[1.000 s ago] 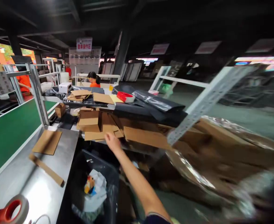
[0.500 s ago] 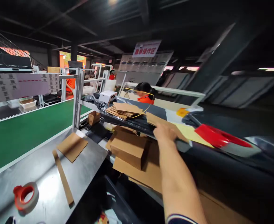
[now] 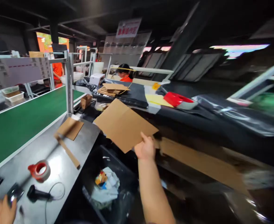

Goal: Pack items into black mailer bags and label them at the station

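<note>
My right hand [image 3: 145,147] grips the near corner of a flat brown cardboard sheet [image 3: 125,124], held tilted above the gap beside the metal table [image 3: 85,137]. My left hand [image 3: 5,211] shows at the lower left edge, fingers stretched out and partly blurred. Just beyond its fingertips is a dark shiny object [image 3: 15,193], perhaps a computer mouse. A black handheld scanner [image 3: 39,194] with a cable and a red tape dispenser [image 3: 40,171] rest on the table. Farther back lie a small cardboard piece [image 3: 71,128] and a narrow cardboard strip [image 3: 69,152].
Below the sheet stands a black bin [image 3: 87,193] with crumpled waste. A shelf holds stacked cardboard [image 3: 112,88], a red item [image 3: 176,99] and black plastic [image 3: 239,113]. A green conveyor belt [image 3: 29,115] runs on the left. A person in orange [image 3: 126,77] is behind the shelf.
My right hand has brought the cardboard sheet off the shelf, down and to the left. My left hand has come into view at the lower left. The view has turned right and downward.
</note>
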A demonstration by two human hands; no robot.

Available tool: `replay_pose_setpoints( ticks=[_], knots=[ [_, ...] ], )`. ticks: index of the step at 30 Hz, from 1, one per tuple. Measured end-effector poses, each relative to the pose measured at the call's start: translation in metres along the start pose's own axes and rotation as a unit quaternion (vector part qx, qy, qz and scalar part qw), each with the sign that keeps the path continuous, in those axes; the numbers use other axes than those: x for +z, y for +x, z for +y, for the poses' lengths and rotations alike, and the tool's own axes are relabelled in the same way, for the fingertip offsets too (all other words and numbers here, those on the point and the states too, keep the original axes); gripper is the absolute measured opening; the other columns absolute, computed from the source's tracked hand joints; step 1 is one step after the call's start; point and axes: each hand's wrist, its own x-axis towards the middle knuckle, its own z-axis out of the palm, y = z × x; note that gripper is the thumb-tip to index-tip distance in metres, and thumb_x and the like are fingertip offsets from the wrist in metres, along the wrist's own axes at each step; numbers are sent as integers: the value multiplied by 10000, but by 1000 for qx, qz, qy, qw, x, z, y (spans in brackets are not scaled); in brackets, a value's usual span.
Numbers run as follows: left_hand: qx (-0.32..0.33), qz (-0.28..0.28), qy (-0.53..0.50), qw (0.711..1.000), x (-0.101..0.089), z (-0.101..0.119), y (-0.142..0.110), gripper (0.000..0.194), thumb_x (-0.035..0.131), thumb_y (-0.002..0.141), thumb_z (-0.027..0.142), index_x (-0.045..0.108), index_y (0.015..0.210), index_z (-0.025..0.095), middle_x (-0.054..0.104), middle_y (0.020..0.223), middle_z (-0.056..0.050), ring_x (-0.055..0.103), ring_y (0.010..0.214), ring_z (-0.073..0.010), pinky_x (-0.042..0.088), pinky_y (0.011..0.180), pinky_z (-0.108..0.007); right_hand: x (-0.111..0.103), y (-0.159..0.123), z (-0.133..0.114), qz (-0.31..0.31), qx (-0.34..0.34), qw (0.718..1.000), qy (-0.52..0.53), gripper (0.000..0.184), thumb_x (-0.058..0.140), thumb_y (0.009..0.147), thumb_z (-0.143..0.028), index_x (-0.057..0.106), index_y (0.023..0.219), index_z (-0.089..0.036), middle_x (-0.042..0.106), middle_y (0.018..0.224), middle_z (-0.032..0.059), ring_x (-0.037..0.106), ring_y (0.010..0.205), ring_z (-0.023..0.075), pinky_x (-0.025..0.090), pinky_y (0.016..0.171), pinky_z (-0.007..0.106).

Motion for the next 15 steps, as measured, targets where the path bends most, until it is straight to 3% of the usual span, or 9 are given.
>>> replay_pose_setpoints(
  ticks=[3, 5, 7, 9, 11, 13, 15],
  knots=[
    [7, 114, -173, 978, -16, 7, -6, 538, 607, 771, 609, 670, 1181, 266, 644, 1525, -146, 510, 1512, -455, 369, 1285, -645, 21, -94, 66, -59, 149, 987, -6, 380, 836, 610, -420, 606, 862, -253, 770, 936, 16, 769, 981, 261, 675, 909, 477],
    [73, 96, -253, 960, -28, 22, -16, 683, 649, 766, 630, 657, 1277, 176, 648, 1500, -233, 536, 1487, -456, 355, 1303, -614, 36, -172, 99, -103, 208, 972, -48, 378, 793, 621, -459, 609, 880, -255, 777, 927, 26, 769, 938, 269, 679, 874, 468],
    [116, 55, -297, 946, -36, 36, -30, 776, 680, 835, 608, 567, 1465, 168, 563, 1611, -227, 470, 1560, -400, 293, 1346, -574, 47, -259, 116, -195, 225, 949, -107, 346, 707, 704, -515, 624, 919, -256, 784, 927, 45, 770, 924, 288, 677, 873, 488],
    [119, 1, -356, 927, -40, 40, -47, 852, 669, 904, 573, 408, 1615, 184, 438, 1719, -216, 371, 1631, -355, 225, 1374, -551, 50, -345, 120, -307, 220, 915, -144, 338, 655, 764, -541, 664, 949, -259, 785, 906, 64, 770, 912, 320, 675, 864, 515],
    [73, -42, -422, 903, -40, 29, -62, 822, 602, 957, 575, 355, 1640, 190, 381, 1751, -218, 338, 1648, -353, 233, 1369, -565, 50, -419, 119, -395, 204, 883, -149, 339, 746, 684, -486, 738, 950, -277, 788, 890, 69, 769, 890, 357, 678, 826, 530],
    [11, -49, -466, 883, -37, 5, -71, 727, 564, 963, 598, 442, 1564, 207, 429, 1718, -207, 385, 1618, -373, 291, 1342, -589, 47, -473, 118, -547, 121, 812, -161, 440, 781, 653, -372, 797, 1092, -335, 794, 1070, 66, 764, 1001, 367, 664, 926, 532],
    [-28, -26, -471, 881, -35, -25, -73, 702, 588, 929, 630, 481, 1506, 244, 467, 1689, -175, 426, 1590, -386, 352, 1307, -605, 43, -507, 119, -669, 29, 724, -166, 668, 726, 695, -299, 731, 1347, -443, 732, 1308, 32, 734, 1148, 347, 634, 1024, 517]
  ],
)
